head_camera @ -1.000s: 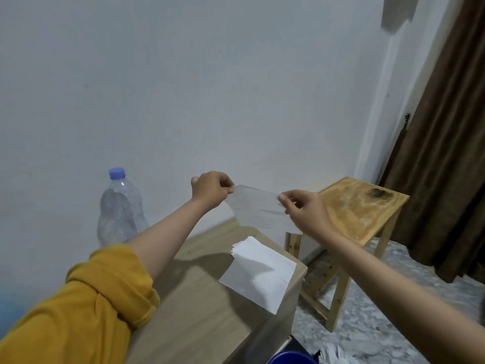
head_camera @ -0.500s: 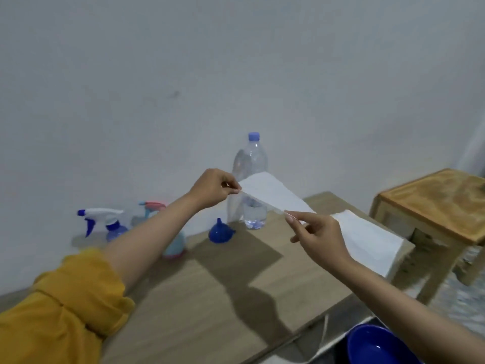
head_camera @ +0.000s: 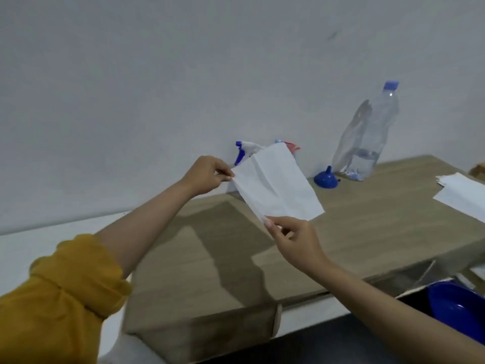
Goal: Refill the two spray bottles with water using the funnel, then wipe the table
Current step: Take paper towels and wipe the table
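Tissue (head_camera: 275, 185) held stretched in the air above the table (head_camera: 367, 232), in front of the two spray bottles (head_camera: 242, 151) — left hand (head_camera: 207, 176) pinches its upper-left corner, right hand (head_camera: 296, 241) pinches its near bottom edge. Funnel (head_camera: 326, 177) sits upturned right of the tissue, water bottle (head_camera: 367, 135) just beyond, capped. Judgement: refilling looks done, wiping in hand. Best to fold or bunch the tissue into a pad, press it flat on the table, and wipe in overlapping strokes — thin sheet likely tears if dragged wet.
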Motion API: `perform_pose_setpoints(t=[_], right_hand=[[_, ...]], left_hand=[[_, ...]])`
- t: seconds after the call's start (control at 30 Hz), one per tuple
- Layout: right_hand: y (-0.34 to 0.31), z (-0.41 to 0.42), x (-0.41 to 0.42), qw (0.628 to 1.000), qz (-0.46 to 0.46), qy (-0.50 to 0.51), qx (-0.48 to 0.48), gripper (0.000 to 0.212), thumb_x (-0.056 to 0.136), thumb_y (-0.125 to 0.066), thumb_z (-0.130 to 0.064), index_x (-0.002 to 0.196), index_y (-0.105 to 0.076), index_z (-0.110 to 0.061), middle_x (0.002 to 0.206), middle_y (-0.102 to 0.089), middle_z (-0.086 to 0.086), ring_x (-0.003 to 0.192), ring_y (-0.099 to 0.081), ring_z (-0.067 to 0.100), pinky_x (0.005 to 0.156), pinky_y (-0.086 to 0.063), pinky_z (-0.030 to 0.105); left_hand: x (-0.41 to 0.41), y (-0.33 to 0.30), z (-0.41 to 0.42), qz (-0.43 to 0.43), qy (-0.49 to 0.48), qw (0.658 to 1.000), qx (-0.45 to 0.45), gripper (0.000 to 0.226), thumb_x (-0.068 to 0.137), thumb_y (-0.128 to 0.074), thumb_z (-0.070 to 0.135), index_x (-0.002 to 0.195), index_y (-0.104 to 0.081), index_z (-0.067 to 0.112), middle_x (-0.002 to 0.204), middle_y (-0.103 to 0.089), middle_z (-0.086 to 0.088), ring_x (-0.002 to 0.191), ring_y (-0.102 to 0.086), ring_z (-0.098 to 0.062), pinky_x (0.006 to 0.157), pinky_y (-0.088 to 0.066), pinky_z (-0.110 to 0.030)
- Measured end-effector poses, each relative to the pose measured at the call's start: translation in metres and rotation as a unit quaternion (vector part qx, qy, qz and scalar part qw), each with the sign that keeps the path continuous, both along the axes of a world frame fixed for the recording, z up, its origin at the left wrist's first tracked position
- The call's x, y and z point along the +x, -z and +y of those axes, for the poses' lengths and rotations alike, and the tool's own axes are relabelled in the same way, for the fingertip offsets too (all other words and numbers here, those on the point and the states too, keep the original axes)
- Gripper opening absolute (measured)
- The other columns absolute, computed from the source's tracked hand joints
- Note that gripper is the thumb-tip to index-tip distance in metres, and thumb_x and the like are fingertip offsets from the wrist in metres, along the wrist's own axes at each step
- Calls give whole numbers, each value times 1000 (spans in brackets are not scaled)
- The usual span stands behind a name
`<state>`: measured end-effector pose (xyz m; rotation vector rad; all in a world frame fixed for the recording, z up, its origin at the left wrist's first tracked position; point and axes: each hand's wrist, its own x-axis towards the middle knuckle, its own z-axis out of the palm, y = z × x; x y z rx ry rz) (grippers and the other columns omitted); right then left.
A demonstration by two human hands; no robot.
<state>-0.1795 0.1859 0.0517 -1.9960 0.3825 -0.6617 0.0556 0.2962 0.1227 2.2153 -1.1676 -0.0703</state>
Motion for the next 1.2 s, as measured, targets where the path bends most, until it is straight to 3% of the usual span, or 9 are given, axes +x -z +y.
perform_pose_setpoints(t=[0.23, 0.37, 0.47, 0.57, 0.73, 0.8, 0.87, 0.97, 1.2], right_hand=[[41, 91, 34, 993, 90, -61, -38, 24, 93, -59, -35, 104, -76, -21, 88, -74, -8, 62, -59, 9, 58, -42, 14], [65, 125, 51, 980, 163, -96, -63, 29, 96, -54, -36, 113, -72, -22, 102, -73, -5, 67, -49, -2, 58, -31, 5], [76, 144, 59, 965, 199, -163, -51, 34, 96, -52, -39, 115, -71, -19, 109, -73, -1, 83, -61, 4, 68, -41, 12], [87, 147, 67, 968, 199, -146, -49, 39, 95, -54, -39, 118, -68, -10, 118, -69, 4, 104, -61, 17, 84, -47, 24], [112, 129, 94, 964, 185, -95, -163, 43, 97, -51, -33, 134, -53, -12, 138, -55, 6, 128, -46, 22, 105, -39, 34], [120, 122, 111, 940, 211, -132, -232, 53, 98, -45, -35, 146, -36, -15, 154, -36, 6, 142, -31, 24, 117, -24, 46], [127, 117, 127, 901, 262, -182, -295, 60, 101, -34, -40, 153, -15, -19, 162, -11, 1, 150, -9, 21, 119, -6, 55], [137, 108, 143, 872, 303, -208, -323, 61, 102, -20, -44, 154, -1, -21, 163, 5, -3, 150, 6, 14, 118, 4, 55], [140, 78, 143, 873, 312, -194, -320, 60, 102, -18, -43, 154, 1, -21, 162, 7, -6, 149, 7, 9, 118, 6, 48]], left_hand=[[29, 59, 94, 45, -44, 997, 54, 12, 81, -72, 5, 93, -76, 7, 96, -73, -5, 89, -61, -10, 75, -38, -7], [38, 99, 126, 71, -67, 990, 104, 13, 81, -68, -3, 92, -74, 1, 98, -73, -11, 96, -66, -21, 88, -49, -30], [42, 127, 145, 65, -50, 978, 194, 18, 81, -61, -3, 94, -74, 1, 102, -71, -13, 100, -65, -27, 87, -48, -31], [37, 138, 161, 21, -104, 960, 261, 22, 78, -59, 19, 93, -75, 19, 105, -71, 4, 103, -63, -19, 90, -42, -30], [19, 155, 166, -42, -161, 973, 160, 49, 69, -42, 36, 107, -68, 16, 112, -66, 0, 106, -59, -25, 91, -38, -38], [11, 167, 167, -48, -107, 975, 190, 60, 75, -44, 41, 128, -55, 17, 130, -57, -6, 120, -52, -30, 99, -38, -43], [2, 177, 168, -20, -51, 963, 264, 73, 84, -44, 48, 148, -29, 15, 154, -29, -9, 141, -28, -30, 114, -19, -50], [-7, 187, 168, 17, -38, 943, 329, 81, 90, -36, 58, 153, -1, 19, 161, 7, 0, 148, 1, -18, 115, 1, -56], [-10, 198, 146, -13, -42, 942, 334, 95, 70, 2, 71, 151, 9, 22, 159, 17, 4, 147, 12, -11, 111, 2, -65]])
